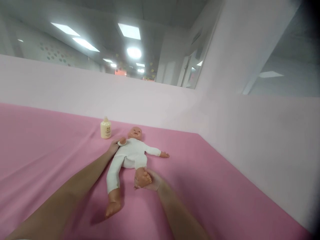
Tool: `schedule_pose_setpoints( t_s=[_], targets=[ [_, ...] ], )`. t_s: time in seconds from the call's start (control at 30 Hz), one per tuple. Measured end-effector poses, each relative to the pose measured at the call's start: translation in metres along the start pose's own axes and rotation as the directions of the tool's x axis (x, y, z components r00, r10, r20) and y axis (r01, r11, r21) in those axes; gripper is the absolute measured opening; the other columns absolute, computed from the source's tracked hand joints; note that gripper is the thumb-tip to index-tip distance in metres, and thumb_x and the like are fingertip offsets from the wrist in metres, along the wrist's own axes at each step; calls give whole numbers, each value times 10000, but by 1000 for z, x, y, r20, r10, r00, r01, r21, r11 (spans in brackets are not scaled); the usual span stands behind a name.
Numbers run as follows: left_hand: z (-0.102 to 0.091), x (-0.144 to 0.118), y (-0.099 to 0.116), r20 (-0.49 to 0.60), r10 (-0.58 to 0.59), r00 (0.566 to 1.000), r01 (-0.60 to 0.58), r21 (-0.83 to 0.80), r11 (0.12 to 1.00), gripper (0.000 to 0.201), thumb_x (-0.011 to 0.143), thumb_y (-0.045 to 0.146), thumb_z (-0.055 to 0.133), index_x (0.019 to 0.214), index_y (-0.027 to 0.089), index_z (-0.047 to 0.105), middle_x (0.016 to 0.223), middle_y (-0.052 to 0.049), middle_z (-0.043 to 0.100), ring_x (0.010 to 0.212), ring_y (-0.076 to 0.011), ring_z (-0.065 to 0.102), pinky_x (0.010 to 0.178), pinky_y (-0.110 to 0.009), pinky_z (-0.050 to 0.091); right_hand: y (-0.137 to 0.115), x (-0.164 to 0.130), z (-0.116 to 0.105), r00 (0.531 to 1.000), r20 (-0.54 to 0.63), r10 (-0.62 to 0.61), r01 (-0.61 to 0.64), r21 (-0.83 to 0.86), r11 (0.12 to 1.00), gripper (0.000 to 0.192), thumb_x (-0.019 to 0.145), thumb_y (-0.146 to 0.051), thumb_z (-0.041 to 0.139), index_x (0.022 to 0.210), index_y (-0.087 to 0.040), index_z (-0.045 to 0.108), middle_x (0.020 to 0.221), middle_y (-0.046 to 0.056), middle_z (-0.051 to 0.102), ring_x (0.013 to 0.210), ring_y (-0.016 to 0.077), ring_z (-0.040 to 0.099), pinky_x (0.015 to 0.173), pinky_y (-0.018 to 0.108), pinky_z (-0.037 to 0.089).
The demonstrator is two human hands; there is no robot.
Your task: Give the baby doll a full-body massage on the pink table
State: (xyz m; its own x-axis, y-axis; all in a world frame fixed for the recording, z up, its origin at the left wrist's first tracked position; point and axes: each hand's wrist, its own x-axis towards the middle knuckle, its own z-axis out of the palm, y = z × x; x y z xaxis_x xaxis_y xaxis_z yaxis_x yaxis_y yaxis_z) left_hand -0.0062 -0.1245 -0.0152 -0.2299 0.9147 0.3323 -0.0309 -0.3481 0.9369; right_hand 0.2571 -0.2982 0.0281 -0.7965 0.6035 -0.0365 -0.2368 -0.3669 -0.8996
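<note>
A baby doll (pixel 130 155) in a white bodysuit lies on its back on a pink sheet (pixel 50 150), head toward the far wall. My left hand (pixel 115 146) rests at the doll's shoulder and pinches a small white round pad (pixel 122 143) between its fingers. My right hand (pixel 150 181) cups one of the doll's feet (pixel 143 177) and lifts that bent leg off the sheet. The other leg lies stretched out toward me. A small cream bottle (pixel 105 128) stands upright just beyond my left hand, beside the doll's head.
A pale pink partition wall (pixel 175 103) borders the sheet at the back and along the right side. Ceiling lights and a room beyond show above it.
</note>
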Motion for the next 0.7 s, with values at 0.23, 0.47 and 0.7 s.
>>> schedule_pose_setpoints(
  t_s=[0.23,0.47,0.7],
  targets=[
    [-3,2,3,205,45,978,-25,-97,995,364,652,460,796,899,193,774,1102,-118,735,1035,-307,663,973,-492,501,-10,32,-20,986,-164,11,21,193,981,552,816,-720,492,660,-192,527,559,-25,472,544,120,447,668,316,448],
    [-7,10,0,260,132,956,-129,-32,991,260,663,353,763,872,200,788,1136,-103,712,1131,-296,617,1073,-492,424,-24,74,-38,959,-270,81,-46,135,990,551,833,-706,485,713,-172,549,539,-27,510,512,118,483,613,282,411],
    [-6,13,-1,217,37,975,-12,-116,993,316,689,314,728,984,205,759,1187,-85,694,1151,-278,599,1065,-439,414,-9,70,-65,999,-48,-24,31,148,988,572,834,-723,454,732,-170,557,589,-5,521,601,148,549,643,293,415]
  ],
)
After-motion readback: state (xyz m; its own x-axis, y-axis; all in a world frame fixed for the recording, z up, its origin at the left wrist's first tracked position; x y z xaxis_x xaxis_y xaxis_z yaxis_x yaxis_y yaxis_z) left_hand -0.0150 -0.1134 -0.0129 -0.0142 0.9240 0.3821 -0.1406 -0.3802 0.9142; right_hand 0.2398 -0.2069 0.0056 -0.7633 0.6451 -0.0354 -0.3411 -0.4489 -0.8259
